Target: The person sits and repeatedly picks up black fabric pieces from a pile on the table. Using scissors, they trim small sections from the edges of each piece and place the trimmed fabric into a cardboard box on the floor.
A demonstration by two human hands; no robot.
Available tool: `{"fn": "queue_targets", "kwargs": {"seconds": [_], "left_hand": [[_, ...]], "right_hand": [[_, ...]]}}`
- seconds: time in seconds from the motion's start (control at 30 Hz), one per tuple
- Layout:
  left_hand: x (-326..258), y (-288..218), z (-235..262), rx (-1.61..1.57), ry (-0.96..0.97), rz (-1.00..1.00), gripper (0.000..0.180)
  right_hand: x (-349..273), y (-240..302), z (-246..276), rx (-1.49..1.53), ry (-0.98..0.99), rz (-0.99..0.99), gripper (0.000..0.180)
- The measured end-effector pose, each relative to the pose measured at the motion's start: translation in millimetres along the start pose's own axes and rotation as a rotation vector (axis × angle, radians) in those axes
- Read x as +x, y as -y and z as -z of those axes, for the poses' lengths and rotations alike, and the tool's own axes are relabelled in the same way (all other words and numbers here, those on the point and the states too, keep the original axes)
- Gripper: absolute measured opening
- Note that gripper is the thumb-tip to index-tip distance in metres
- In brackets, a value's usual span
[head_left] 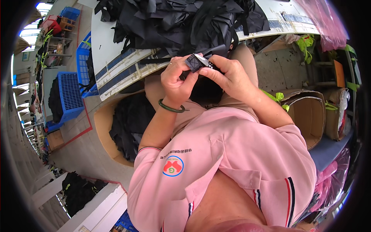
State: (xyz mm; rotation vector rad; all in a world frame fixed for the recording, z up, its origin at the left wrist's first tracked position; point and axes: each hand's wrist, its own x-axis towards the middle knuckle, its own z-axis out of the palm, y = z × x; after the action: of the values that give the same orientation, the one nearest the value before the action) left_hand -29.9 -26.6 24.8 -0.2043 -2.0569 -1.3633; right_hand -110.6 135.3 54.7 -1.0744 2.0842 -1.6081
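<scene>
My left hand (178, 79), with a green bangle at its wrist, pinches the stitched end of a black fabric strap (192, 64). Between the fingers of my right hand (234, 75) is a small pair of thread snips (201, 60), its silver blades lying against the strap end. The snips' dark, white-dotted grip is partly covered by my fingers. Both hands are close together above my lap, just in front of the table edge. Beyond them, a large heap of black fabric pieces (162, 27) spreads over the table and hangs past its edge.
The white table (106, 46) has a worn, taped edge. At my left stands a cardboard box (102, 125) with black fabric inside; blue plastic crates (71, 92) are farther left. Another open cardboard box (307, 116) stands at my right. Pink plastic sheeting (324, 23) hangs at the far right.
</scene>
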Motion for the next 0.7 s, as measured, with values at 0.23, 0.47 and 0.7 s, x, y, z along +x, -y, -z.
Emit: {"fn": "queue_targets", "kwargs": {"seconds": [0.23, 0.47, 0.7], "left_hand": [[1.0, 0.4, 7.2, -0.284, 0.001, 0.229, 0.019], [8.4, -5.8, 17.5, -0.550, 0.231, 0.346, 0.017], [8.9, -6.8, 22.3, -0.575, 0.322, 0.420, 0.017]], "right_hand": [[-1.0, 1.0, 12.8, 0.096, 0.124, -0.135, 0.036], [8.5, 4.4, 36.5, -0.004, 0.332, -0.095, 0.041], [7.9, 10.4, 48.1, -0.286, 0.371, 0.117, 0.042]]}}
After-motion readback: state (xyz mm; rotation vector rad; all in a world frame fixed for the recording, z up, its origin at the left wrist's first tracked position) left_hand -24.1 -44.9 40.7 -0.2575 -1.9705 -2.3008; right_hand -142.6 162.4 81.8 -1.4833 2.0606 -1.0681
